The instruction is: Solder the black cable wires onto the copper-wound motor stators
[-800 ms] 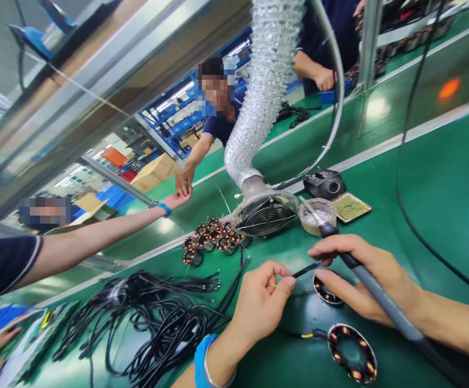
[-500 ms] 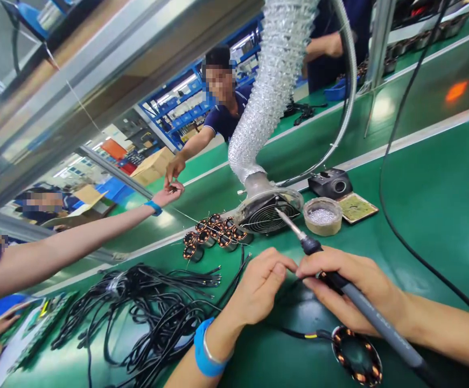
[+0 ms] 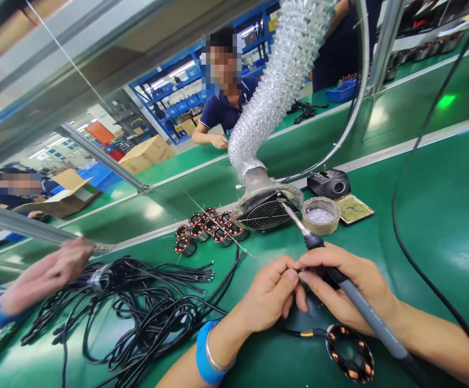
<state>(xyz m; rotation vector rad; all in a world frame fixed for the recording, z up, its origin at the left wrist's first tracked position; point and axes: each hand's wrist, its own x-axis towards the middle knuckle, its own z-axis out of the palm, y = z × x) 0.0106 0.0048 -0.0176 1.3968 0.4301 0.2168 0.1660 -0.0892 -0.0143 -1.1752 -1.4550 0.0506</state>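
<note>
Right hand (image 3: 351, 280) grips a grey-handled soldering iron (image 3: 373, 315), its metal tip pointing up and away, in front of a round black wire grille (image 3: 266, 215). Left hand (image 3: 272, 293) has thumb and index finger pinched on a small dark piece (image 3: 299, 270), too small to identify, where both hands' fingertips meet. Both work above a glossy green worktop (image 3: 440, 215). Silver corrugated foil duct (image 3: 277, 81) descends to the grille. Tangled black cables (image 3: 157, 337) lie left of the hands; a co-worker's blurred hand (image 3: 58, 269) shows at their far end. Copper-wound metal rings (image 3: 220, 235) cluster beside the grille. One black-and-copper ring (image 3: 353, 373), wired to a black cable, lies below the right hand. Round pale tub (image 3: 321, 225) of silvery material touches or nearly touches a square yellow-green sponge (image 3: 355, 208).
</note>
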